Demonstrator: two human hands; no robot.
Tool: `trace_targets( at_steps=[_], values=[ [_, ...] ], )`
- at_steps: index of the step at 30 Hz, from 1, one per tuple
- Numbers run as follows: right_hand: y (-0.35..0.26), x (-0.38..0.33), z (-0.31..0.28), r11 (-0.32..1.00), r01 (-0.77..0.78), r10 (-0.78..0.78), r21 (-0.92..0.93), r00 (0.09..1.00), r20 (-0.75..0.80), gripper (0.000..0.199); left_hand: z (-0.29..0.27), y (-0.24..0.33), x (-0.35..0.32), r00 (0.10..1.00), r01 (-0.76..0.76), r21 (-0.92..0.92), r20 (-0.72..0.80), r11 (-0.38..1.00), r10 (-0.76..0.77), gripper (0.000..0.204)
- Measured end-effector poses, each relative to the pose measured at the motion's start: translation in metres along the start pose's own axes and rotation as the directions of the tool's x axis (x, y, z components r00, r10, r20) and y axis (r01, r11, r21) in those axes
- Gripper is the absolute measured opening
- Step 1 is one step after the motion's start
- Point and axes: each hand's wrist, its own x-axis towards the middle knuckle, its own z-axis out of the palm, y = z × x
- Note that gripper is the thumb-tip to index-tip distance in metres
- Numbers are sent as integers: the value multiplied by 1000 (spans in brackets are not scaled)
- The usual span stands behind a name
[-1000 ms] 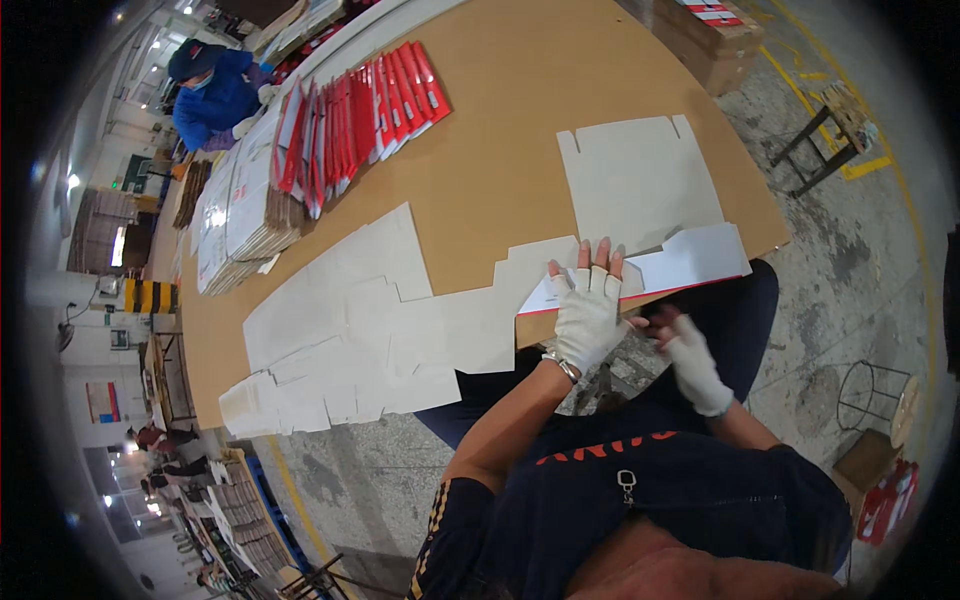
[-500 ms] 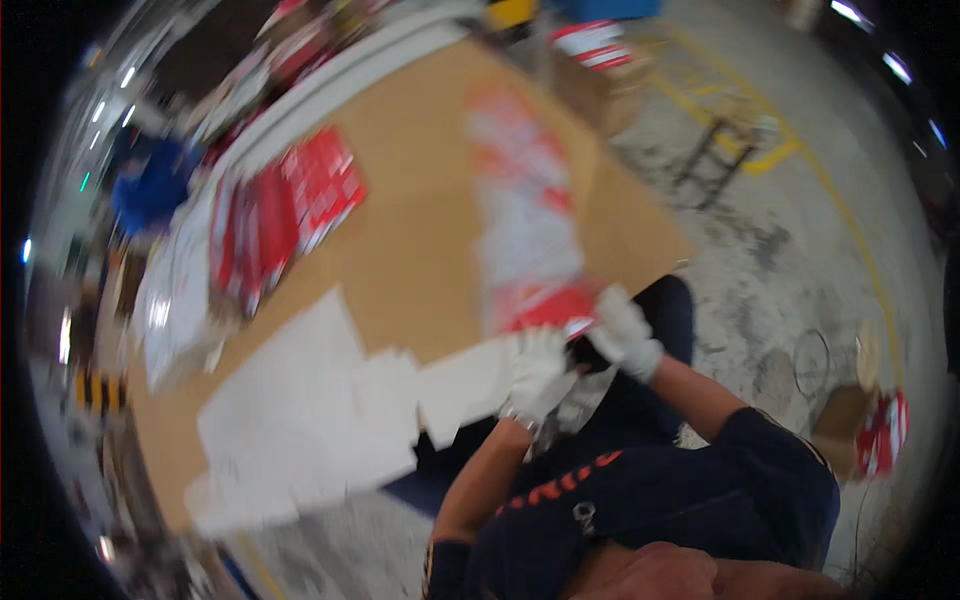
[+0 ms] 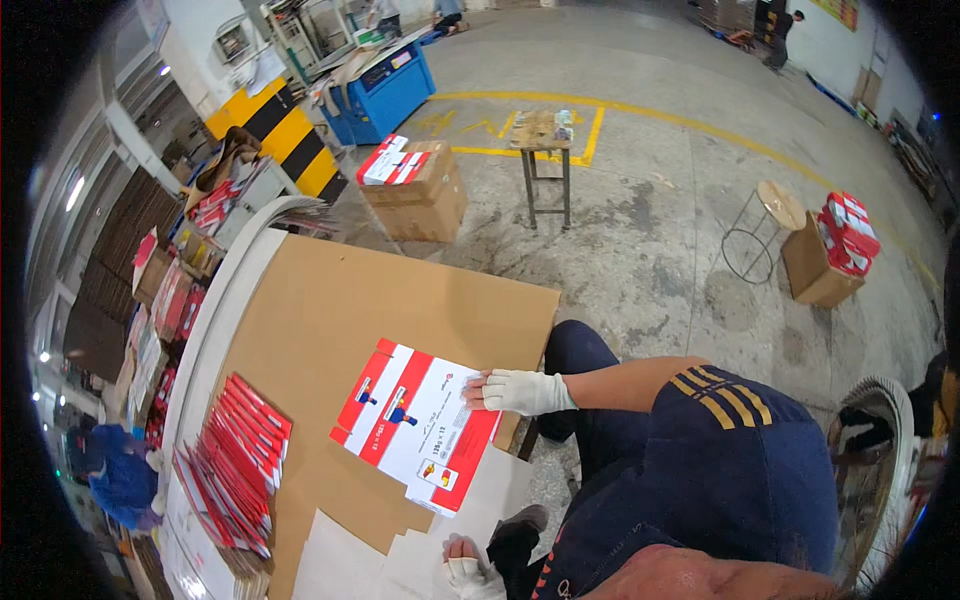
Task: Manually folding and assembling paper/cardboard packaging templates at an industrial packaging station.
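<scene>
A flat red-and-white printed carton lies on the brown cardboard-covered table, near its front edge. My right hand, in a white glove, rests flat on the carton's right edge with the fingers stretched out. My left hand, also gloved, sits low at the picture's bottom edge against a pile of white flat carton blanks. Its fingers look curled, but the grip is not clear. My dark blue shirt and trousers fill the lower right.
Rows of red-and-white cartons stand overlapped at the table's left. On the concrete floor are a cardboard box topped with red packs, a small metal-legged table, a round stool and another box. A person in blue works far left.
The view has swung round toward the open floor. Both hands were on a white blank; now a printed red-and-white carton lies under my right hand and my left hand has dropped lower.
</scene>
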Motion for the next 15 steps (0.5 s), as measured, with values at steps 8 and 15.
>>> trace_targets(
  at_steps=[8,15],
  values=[
    [4,-4,7,999,-29,30,39,999,-12,41,-15,-51,7,997,55,-276,66,960,-38,29],
    [2,-8,4,949,-153,161,275,987,-6,46,-1,-9,40,594,638,-624,26,452,-804,22]
  ],
)
